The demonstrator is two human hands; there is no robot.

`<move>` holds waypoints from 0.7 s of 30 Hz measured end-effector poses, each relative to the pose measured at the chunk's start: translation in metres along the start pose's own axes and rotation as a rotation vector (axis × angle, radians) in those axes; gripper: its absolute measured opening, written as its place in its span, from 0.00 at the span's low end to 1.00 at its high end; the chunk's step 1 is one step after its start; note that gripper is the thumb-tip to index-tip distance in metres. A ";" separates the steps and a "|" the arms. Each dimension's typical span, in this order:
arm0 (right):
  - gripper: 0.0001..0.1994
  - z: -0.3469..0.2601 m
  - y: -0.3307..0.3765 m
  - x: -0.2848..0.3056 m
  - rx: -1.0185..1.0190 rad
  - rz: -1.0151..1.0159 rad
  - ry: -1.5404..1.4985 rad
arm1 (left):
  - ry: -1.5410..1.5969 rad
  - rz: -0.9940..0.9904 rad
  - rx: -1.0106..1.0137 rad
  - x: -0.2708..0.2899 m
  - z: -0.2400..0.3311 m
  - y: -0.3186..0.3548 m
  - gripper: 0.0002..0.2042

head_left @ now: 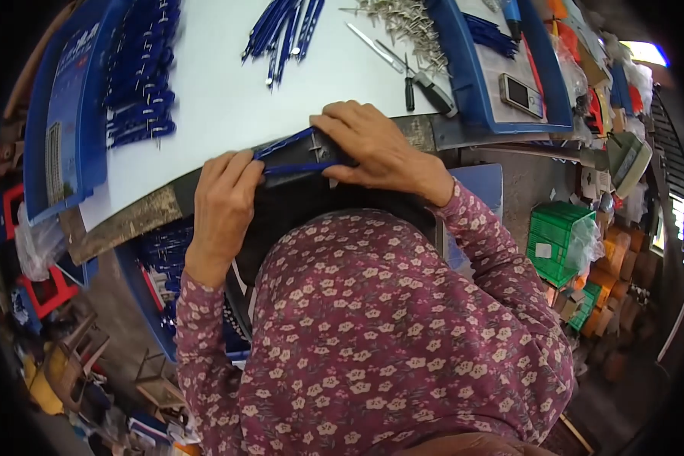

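Note:
At the table's near edge, a narrow blue strap (300, 167) stretches in two strands between my hands. My left hand (224, 199) closes its fingers on the left end. My right hand (376, 148) pinches the other end, thumb below and fingertips above. A small silver metal piece (317, 149) shows between the strands beside my right fingers; how it is joined cannot be made out. Under the strap lies dark material (292, 196) over my lap. Beyond my hands, a loose bunch of similar blue straps (285, 34) rests on the white tabletop (228, 91).
Stacked blue straps (140, 83) line the table's left side by a blue tray (62, 129). At right are metal pins (410, 30), tweezers (374, 47), a dark-handled tool (433, 93) and a blue tray (475, 83) holding a phone (521, 96). A green basket (558, 239) stands on the floor.

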State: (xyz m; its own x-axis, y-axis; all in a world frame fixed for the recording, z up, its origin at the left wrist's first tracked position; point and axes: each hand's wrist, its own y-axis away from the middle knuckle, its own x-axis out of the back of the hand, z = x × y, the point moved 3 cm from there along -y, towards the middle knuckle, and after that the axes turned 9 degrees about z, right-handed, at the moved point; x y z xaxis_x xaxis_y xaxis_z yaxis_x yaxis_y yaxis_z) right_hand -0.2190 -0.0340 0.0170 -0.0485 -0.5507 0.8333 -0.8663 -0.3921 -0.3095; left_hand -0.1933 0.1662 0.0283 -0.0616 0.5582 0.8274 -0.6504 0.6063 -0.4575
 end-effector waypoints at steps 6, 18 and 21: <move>0.32 0.001 0.009 -0.003 -0.009 0.025 -0.004 | 0.054 0.002 -0.049 -0.005 -0.007 0.000 0.11; 0.33 -0.019 -0.003 -0.017 0.045 0.022 0.162 | 0.087 0.028 -0.031 -0.002 -0.025 0.019 0.11; 0.33 -0.020 -0.005 -0.020 0.054 0.002 0.176 | 0.122 0.047 -0.011 -0.001 -0.027 0.024 0.11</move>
State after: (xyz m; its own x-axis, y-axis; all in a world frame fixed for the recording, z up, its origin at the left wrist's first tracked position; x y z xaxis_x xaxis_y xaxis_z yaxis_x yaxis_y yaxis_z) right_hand -0.2231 -0.0067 0.0113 -0.1404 -0.4154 0.8988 -0.8387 -0.4326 -0.3309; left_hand -0.1879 0.1952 0.0075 0.0017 0.6505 0.7595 -0.6405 0.5840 -0.4987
